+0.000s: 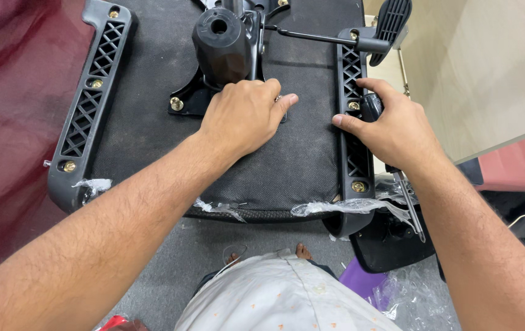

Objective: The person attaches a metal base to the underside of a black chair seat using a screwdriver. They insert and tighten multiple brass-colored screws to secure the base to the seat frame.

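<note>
- Right hand (397, 125): fingers closed around a dark screwdriver (373, 105), pressed to the right armrest bracket (354, 138) near a brass bolt (353, 105).
- Left hand (245, 115): fingers curled loosely, gripping nothing, resting flat on the seat underside (299, 159) just beside the black tilt mechanism (221, 43).
- Left armrest bracket (88, 104): well apart, bolts seated.
- Step judged: tightening the right bracket; next calls for a square tip on the bolt.

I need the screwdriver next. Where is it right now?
In the head view the screwdriver is in the right hand, on the right side, its shaft pointing down past the right armrest bracket of the upturned chair seat.
</note>
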